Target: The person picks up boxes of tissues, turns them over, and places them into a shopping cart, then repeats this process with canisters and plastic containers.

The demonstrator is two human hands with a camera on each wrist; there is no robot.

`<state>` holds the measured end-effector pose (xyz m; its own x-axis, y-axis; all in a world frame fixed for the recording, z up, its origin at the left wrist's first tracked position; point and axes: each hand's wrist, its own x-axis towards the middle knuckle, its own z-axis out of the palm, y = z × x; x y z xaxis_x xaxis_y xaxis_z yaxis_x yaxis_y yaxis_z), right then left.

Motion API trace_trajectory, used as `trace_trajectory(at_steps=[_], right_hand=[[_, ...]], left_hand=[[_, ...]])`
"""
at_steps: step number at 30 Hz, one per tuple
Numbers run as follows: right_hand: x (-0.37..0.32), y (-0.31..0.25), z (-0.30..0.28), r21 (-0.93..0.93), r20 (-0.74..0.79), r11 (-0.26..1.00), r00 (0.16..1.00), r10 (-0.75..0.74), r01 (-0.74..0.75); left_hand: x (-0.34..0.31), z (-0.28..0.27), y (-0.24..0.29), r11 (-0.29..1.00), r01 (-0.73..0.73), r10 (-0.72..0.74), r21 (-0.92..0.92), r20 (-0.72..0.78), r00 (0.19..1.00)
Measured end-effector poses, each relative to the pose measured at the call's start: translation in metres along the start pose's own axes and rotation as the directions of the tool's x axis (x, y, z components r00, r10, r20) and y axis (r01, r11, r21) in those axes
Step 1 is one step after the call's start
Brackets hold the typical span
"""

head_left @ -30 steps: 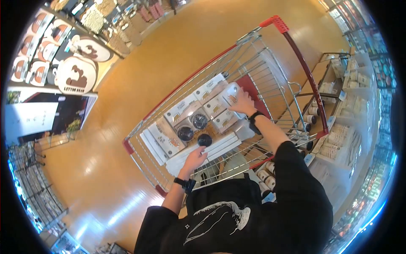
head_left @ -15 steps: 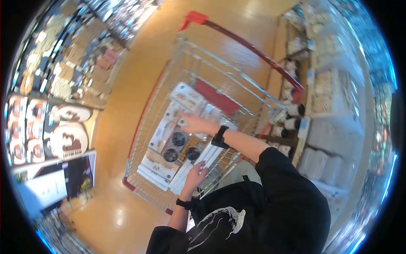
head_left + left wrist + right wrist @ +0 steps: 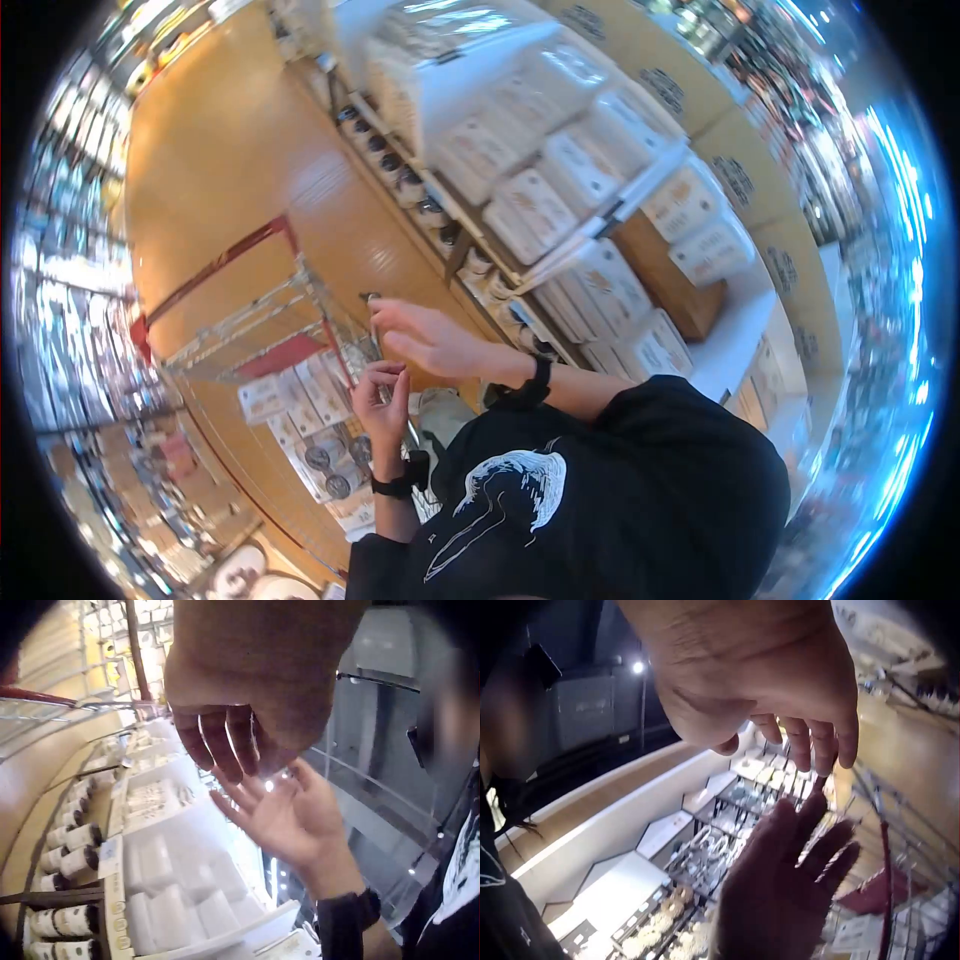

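Both my hands are held in the air before my body, close to each other, with nothing in them. My right hand (image 3: 430,338) stretches leftward with its fingers extended. Just below it, my left hand (image 3: 383,405) is raised with fingers loosely bent. In the left wrist view the right palm (image 3: 292,825) shows beyond the left hand. Nearest to them is a shopping cart with a red handle (image 3: 215,270), at the left. White printed boxes (image 3: 292,400) lie in it, along with round dark-lidded jars (image 3: 338,487).
At the right, a tiered display shelf (image 3: 590,225) holds stacked white boxes (image 3: 580,165). Dark-capped jars (image 3: 410,185) line its lower level along the aisle. Orange-brown floor (image 3: 230,130) stretches behind the cart. Brown cartons (image 3: 735,170) stand behind the shelf.
The view has swung right toward the shelf, and the cart now appears at the lower left. My right hand has left the boxes in the cart; both hands have come up together.
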<state>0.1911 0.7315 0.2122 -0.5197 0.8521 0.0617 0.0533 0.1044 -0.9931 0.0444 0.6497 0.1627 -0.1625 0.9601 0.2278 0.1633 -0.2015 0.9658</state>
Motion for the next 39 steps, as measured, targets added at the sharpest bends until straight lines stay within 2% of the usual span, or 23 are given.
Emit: trace_trajectory(at_steps=[2, 4, 8, 10, 11, 13, 14, 16, 18, 20, 22, 23, 25, 26, 28, 29, 31, 32, 34, 35, 37, 38, 39], right_hand=[[-0.034, -0.014, -0.057, -0.001, -0.115, 0.998, 0.992, 0.059, -0.059], [-0.075, -0.026, -0.099, 0.000, -0.409, 0.997, 0.910, 0.066, -0.073], [-0.153, -0.038, -0.150, 0.030, -0.572, 0.998, 0.817, 0.069, -0.064], [-0.181, -0.014, -0.167, -0.066, -0.725, 0.991, 0.688, 0.033, -0.116], [-0.192, -0.006, -0.175, -0.058, -0.739, 0.992, 0.673, 0.031, -0.110], [-0.209, 0.007, -0.188, -0.302, -0.819, 0.827, 0.573, 0.030, -0.474], [-0.214, 0.013, -0.191, -0.287, -0.829, 0.832, 0.558, 0.033, -0.475], [-0.221, 0.027, -0.195, -0.388, -0.878, 0.622, 0.477, -0.026, -0.680], [-0.221, 0.046, -0.197, -0.373, -0.894, 0.538, 0.447, 0.007, -0.756], [-0.218, 0.056, -0.201, -0.354, -0.911, 0.444, 0.412, 0.036, -0.823], [-0.214, 0.062, -0.205, -0.248, -0.875, 0.430, 0.391, 0.284, -0.868], [-0.212, 0.062, -0.206, -0.234, -0.880, 0.431, 0.378, 0.287, -0.872], [-0.211, 0.062, -0.208, -0.240, -0.863, 0.410, 0.386, 0.325, -0.880], [-0.212, 0.059, -0.207, -0.229, -0.868, 0.410, 0.376, 0.325, -0.883], [-0.218, 0.051, -0.206, -0.261, -0.912, 0.581, 0.394, 0.114, -0.771], [-0.220, 0.045, -0.204, -0.256, -0.915, 0.581, 0.387, 0.112, -0.773], [-0.227, 0.032, -0.203, -0.197, -0.923, 0.859, 0.384, 0.000, -0.473], [-0.232, 0.022, -0.200, -0.198, -0.925, 0.858, 0.379, -0.004, -0.474], [-0.241, 0.001, -0.191, -0.369, -0.904, 0.840, 0.365, -0.223, -0.399], [-0.245, -0.005, -0.186, -0.368, -0.904, 0.840, 0.365, -0.223, -0.399], [-0.250, -0.014, -0.175, -0.335, -0.925, 0.914, 0.263, -0.274, -0.228], [-0.251, -0.019, -0.169, -0.331, -0.926, 0.916, 0.265, -0.269, -0.227], [-0.253, -0.023, -0.163, -0.213, -0.953, 0.966, 0.250, -0.172, -0.144]], left_hand=[[0.028, 0.018, 0.037, 0.997, -0.062, 0.056, 0.041, 0.131, 0.990], [0.056, 0.037, 0.065, 0.957, -0.263, 0.168, 0.120, 0.509, 0.844], [0.099, 0.103, 0.090, 0.983, -0.184, 0.141, 0.009, 0.601, 0.786], [0.101, 0.151, 0.101, 0.987, -0.149, 0.063, 0.062, 0.703, 0.709], [0.096, 0.170, 0.104, 0.978, -0.178, 0.021, 0.110, 0.796, 0.606], [0.081, 0.205, 0.105, 0.959, -0.181, -0.140, 0.220, 0.918, 0.372], [0.073, 0.220, 0.100, 0.944, -0.158, -0.249, 0.291, 0.938, 0.241], [0.052, 0.247, 0.053, 0.926, -0.020, -0.366, 0.376, 0.910, 0.194], [0.038, 0.266, -0.012, 0.905, 0.048, -0.423, 0.423, 0.881, 0.210], [0.036, 0.275, -0.023, 0.880, 0.113, -0.475, 0.462, 0.851, 0.222], [0.037, 0.277, -0.014, 0.698, 0.516, -0.636, 0.496, 0.761, 0.128], [0.037, 0.278, -0.014, 0.699, 0.507, -0.636, 0.505, 0.763, 0.117], [0.036, 0.279, -0.014, 0.609, 0.661, -0.627, 0.438, 0.777, 0.062], [0.036, 0.278, -0.017, 0.611, 0.655, -0.625, 0.445, 0.779, 0.054], [0.037, 0.276, -0.021, 0.643, 0.685, -0.521, 0.343, 0.851, 0.063], [0.038, 0.275, -0.013, 0.646, 0.681, -0.518, 0.346, 0.853, 0.058], [0.041, 0.271, 0.002, 0.744, 0.643, -0.373, 0.183, 0.912, 0.171], [0.043, 0.269, 0.010, 0.747, 0.640, -0.367, 0.182, 0.915, 0.168], [0.046, 0.264, 0.025, 0.893, 0.451, -0.129, -0.006, 0.955, 0.269], [0.048, 0.261, 0.037, 0.892, 0.452, -0.129, -0.006, 0.955, 0.269], [0.052, 0.251, 0.064, 0.961, 0.249, 0.031, -0.121, 0.941, 0.336], [0.057, 0.249, 0.070, 0.961, 0.250, 0.026, -0.116, 0.941, 0.338], [0.067, 0.248, 0.076, 0.971, -0.047, 0.238, -0.235, 0.920, 0.311]])
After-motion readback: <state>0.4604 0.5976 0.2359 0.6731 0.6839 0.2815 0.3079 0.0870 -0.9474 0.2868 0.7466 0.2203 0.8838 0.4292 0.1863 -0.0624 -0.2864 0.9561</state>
